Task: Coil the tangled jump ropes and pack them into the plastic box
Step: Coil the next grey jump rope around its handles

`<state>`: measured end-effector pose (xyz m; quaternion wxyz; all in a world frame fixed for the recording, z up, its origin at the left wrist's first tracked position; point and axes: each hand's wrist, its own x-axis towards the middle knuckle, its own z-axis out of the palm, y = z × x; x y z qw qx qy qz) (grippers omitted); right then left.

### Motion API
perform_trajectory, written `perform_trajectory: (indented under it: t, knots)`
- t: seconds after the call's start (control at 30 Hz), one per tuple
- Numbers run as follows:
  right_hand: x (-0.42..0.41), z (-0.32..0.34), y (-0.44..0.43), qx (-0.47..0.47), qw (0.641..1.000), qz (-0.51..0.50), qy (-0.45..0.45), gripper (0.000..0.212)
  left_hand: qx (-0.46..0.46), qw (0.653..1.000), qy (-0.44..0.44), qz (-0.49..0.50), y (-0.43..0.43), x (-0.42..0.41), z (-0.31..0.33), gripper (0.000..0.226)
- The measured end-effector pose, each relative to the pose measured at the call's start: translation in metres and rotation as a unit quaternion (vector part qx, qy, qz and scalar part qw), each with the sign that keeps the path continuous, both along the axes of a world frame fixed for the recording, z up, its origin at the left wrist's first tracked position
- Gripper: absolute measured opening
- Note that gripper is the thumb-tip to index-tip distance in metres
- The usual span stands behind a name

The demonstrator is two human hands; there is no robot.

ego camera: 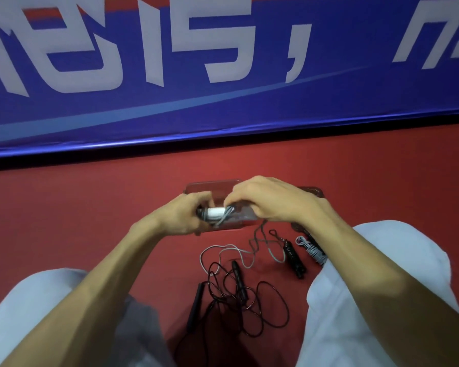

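Masking the plastic box [210, 188], left hand [182, 215] clutches a white handle [216, 211] while right hand [273, 202] seemingly pinches its rope [225, 218].

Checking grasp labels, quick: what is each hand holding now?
Left hand: grips the white-handled rope bundle.
Right hand: pinches the grey cord wound round it.

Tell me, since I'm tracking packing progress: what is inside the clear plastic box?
The clear plastic box shows only red floor through its uncovered far corner. The left hand and right hand, holding a white-handled grey rope bundle, cover the rest.
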<state>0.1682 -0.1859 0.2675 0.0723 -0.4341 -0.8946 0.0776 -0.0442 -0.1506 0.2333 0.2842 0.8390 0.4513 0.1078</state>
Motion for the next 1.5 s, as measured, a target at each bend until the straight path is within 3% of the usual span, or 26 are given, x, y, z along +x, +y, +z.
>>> perform_trajectory:
  t: [0.17,0.3,0.47,0.6,0.67,0.77,0.83,0.9,1.0,1.1,1.2,1.3,1.37,1.5]
  knots:
    - [-0.014,-0.006,-0.004,0.104,0.993,0.014,0.057,0.015,-0.026,0.989,0.121,-0.079,-0.008,0.007,-0.008,0.02]
    - [-0.012,-0.009,0.004,0.098,0.988,-0.081,0.091,0.023,-0.072,0.989,0.092,-0.093,-0.011,0.01,-0.01,0.013]
    - [-0.006,-0.013,0.011,0.022,0.964,-0.197,0.179,0.033,-0.112,0.989,0.02,-0.099,-0.016,0.011,-0.002,0.033]
    - [-0.002,-0.014,0.019,-0.09,0.933,-0.178,0.3,0.027,-0.074,0.99,-0.049,-0.107,-0.018,0.011,-0.001,0.01]
    - [0.004,-0.011,0.022,-0.178,0.891,-0.166,0.382,0.027,-0.089,0.985,-0.083,-0.124,-0.019,0.009,0.004,0.011]
    - [0.015,-0.011,0.026,-0.279,0.789,-0.191,0.513,0.01,-0.11,0.977,-0.145,-0.11,-0.02,0.003,0.013,0.015]
    - [0.014,-0.013,0.029,-0.293,0.734,-0.202,0.579,0.004,-0.124,0.967,-0.213,-0.068,-0.02,0.001,0.018,0.026]
    - [0.005,-0.016,0.031,-0.283,0.709,-0.215,0.609,0.009,-0.132,0.947,-0.292,0.003,-0.019,0.004,0.022,0.041]
    - [-0.007,-0.017,0.03,-0.295,0.724,-0.204,0.589,0.012,-0.16,0.893,-0.411,0.092,-0.018,0.01,0.027,0.06]
    - [-0.011,-0.018,0.026,-0.325,0.781,-0.163,0.508,0.009,-0.134,0.885,-0.436,0.097,-0.018,0.009,0.029,0.07]
    - [-0.014,-0.015,0.018,-0.346,0.808,-0.126,0.46,0.006,-0.105,0.896,-0.419,0.106,-0.015,0.01,0.027,0.052]
    - [-0.012,-0.007,0.009,-0.369,0.849,-0.102,0.364,0.016,-0.096,0.907,-0.38,0.154,-0.014,0.011,0.024,0.013]
    - [-0.009,-0.005,0.006,-0.387,0.878,-0.109,0.261,0.021,-0.092,0.916,-0.359,0.154,-0.011,0.009,0.022,0.009]
    - [-0.003,-0.007,0.003,-0.373,0.913,-0.139,0.093,0.007,-0.066,0.926,-0.325,0.178,-0.002,0.003,0.017,0.008]
